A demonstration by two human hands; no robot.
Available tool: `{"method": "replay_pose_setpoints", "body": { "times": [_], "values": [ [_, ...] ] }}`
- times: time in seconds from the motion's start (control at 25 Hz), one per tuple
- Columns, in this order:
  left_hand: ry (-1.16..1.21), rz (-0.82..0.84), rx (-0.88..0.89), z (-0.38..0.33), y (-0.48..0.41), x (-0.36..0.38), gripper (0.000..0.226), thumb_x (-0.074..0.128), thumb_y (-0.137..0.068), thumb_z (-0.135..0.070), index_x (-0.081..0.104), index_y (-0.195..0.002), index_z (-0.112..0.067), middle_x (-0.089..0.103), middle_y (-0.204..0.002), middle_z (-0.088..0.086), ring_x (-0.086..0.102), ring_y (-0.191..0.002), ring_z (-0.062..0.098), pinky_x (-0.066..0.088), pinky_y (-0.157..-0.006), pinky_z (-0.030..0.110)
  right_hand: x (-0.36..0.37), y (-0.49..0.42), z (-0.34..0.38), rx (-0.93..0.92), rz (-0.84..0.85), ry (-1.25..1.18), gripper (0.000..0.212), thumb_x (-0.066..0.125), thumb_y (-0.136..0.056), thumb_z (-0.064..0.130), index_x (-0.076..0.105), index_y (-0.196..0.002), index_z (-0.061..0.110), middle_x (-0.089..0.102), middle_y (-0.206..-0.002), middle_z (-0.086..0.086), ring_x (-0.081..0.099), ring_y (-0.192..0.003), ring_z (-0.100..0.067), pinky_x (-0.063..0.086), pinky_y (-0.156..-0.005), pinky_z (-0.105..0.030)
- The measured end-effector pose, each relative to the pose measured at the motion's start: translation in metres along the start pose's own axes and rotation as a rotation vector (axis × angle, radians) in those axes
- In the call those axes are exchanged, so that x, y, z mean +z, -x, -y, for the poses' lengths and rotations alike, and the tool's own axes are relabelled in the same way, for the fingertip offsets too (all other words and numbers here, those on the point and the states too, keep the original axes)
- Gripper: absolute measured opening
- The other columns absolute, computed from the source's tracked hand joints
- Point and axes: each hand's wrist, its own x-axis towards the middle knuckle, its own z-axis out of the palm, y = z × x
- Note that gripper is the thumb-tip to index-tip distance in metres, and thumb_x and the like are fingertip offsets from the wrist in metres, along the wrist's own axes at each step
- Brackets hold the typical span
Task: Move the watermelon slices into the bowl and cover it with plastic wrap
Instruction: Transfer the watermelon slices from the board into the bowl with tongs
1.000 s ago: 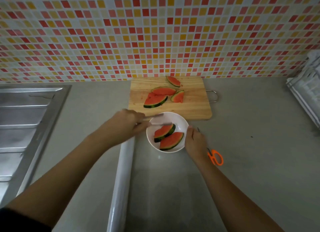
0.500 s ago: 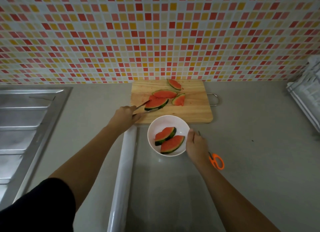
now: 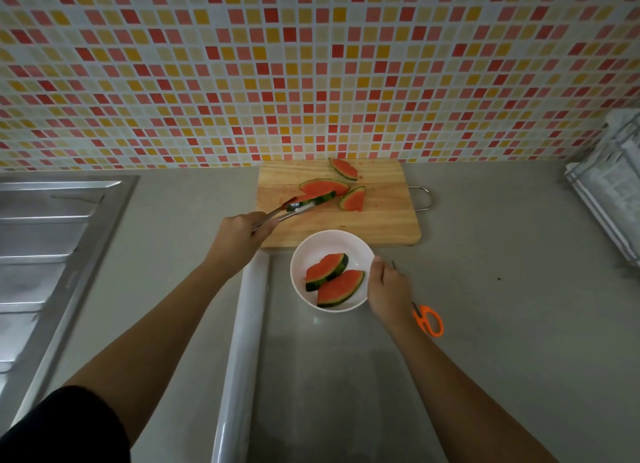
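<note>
Left hand (image 3: 239,236) closed around metal tongs (image 3: 282,212), tips pinching a watermelon slice (image 3: 317,199) on the wooden cutting board (image 3: 381,220); three more slices on that board; right hand (image 3: 388,289) gripping the white bowl (image 3: 301,265) rim, just in front of the board, two slices inside; plastic wrap roll (image 3: 242,341) left of the bowl, orange scissors (image 3: 429,320) right

The cutting board (image 3: 363,220) lies against the wall (image 3: 311,64), four watermelon slices (image 3: 323,186) on it; the bowl (image 3: 301,255) sits just before it, holding two slices; plastic wrap roll (image 3: 242,341) left, scissors (image 3: 428,320) right; sink (image 3: 45,255) far left; rack (image 3: 609,185) far right.
</note>
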Motion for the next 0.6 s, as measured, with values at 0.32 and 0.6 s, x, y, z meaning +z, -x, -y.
{"method": "replay_pose_setpoints", "body": {
  "times": [0.32,0.6],
  "values": [
    [0.275,0.047,-0.020,-0.005,0.075,-0.006,0.025,0.057,-0.091,-0.030,0.068,-0.071,-0.020,0.048,-0.049,-0.006,0.044,-0.044,0.006,0.033,-0.049,0.018,0.002,-0.002,0.000,0.031,0.002,0.002,0.053,0.030,-0.098,0.029,0.037,-0.048,0.018,0.045,-0.048,0.003,0.045,-0.049,-0.016,0.029,-0.055,-0.030],
    [0.122,0.110,0.249,-0.018,0.074,0.006,0.020,0.057,-0.092,-0.021,0.072,-0.105,-0.018,0.060,-0.062,-0.005,0.055,-0.057,0.000,0.036,-0.055,0.010,0.002,-0.003,0.003,0.010,-0.023,-0.018,0.047,0.031,-0.098,0.026,0.038,-0.053,0.014,0.055,-0.061,-0.013,0.050,-0.063,-0.029,0.031,-0.060,-0.031]
  ]
}}
